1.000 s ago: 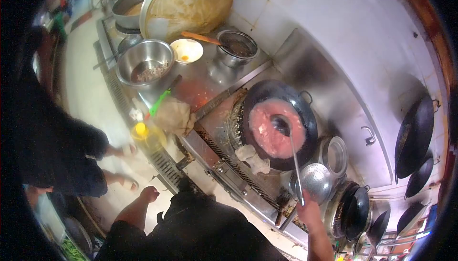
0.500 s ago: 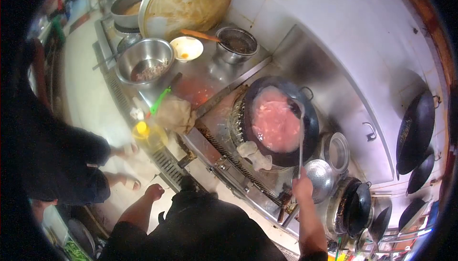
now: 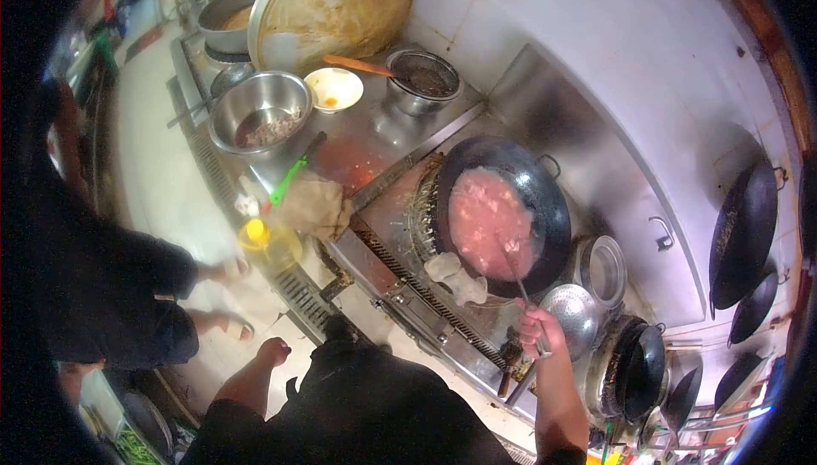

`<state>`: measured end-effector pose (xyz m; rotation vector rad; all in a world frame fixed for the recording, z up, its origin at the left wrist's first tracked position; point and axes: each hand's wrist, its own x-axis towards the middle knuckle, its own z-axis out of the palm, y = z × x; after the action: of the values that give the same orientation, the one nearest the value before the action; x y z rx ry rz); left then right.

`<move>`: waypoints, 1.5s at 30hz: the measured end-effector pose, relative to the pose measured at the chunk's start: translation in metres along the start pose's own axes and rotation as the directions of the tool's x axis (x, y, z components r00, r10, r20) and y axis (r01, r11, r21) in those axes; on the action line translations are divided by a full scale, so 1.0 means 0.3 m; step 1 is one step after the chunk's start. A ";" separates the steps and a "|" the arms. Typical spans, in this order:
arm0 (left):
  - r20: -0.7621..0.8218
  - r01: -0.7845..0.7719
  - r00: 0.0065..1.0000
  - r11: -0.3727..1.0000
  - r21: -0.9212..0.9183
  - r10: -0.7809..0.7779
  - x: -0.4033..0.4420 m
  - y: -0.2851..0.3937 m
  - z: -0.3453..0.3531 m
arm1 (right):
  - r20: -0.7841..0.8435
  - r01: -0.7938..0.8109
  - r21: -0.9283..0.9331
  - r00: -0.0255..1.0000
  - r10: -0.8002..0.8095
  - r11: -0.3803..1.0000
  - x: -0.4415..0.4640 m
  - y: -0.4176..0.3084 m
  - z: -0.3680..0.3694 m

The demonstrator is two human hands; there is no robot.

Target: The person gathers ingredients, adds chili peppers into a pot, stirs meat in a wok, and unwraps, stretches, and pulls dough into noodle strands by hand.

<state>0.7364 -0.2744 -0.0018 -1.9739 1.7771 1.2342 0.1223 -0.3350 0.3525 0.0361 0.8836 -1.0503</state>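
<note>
The right hand (image 3: 540, 330) is closed around the handle of the ladle (image 3: 516, 276), whose head is hidden in pink liquid (image 3: 487, 210) inside the wok (image 3: 551, 210), at the hand's eleven o'clock; a cloth (image 3: 457, 279) lies at the wok's seven, a perforated strainer (image 3: 572, 319) at five; the left hand (image 3: 274, 352) is curled, its contents impossible to tell.

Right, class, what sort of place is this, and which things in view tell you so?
Most likely a commercial kitchen, perhaps a restaurant's: a large wok stands on a cooking range, dark pans hang along the wall, and a steel bowl sits on the metal counter.
</note>
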 end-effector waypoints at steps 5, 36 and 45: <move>-0.016 -0.085 0.996 0.996 0.027 0.085 0.074 0.036 -0.011 | 0.130 -0.101 0.246 0.989 0.071 0.964 -0.121 0.039 0.035; -0.016 -0.258 0.964 0.955 0.148 0.264 0.227 -0.025 0.076 | -0.374 -0.158 -0.902 0.749 -0.546 0.401 -0.045 0.106 -0.045; -0.005 -0.129 0.992 0.988 0.080 0.130 0.116 -0.002 0.016 | 0.146 -0.053 0.179 0.989 0.027 0.983 -0.104 0.076 0.009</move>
<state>0.7322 -0.2960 -0.0291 -1.8508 1.9555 1.1723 0.1352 -0.3011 0.3659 0.1298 0.6532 -1.0800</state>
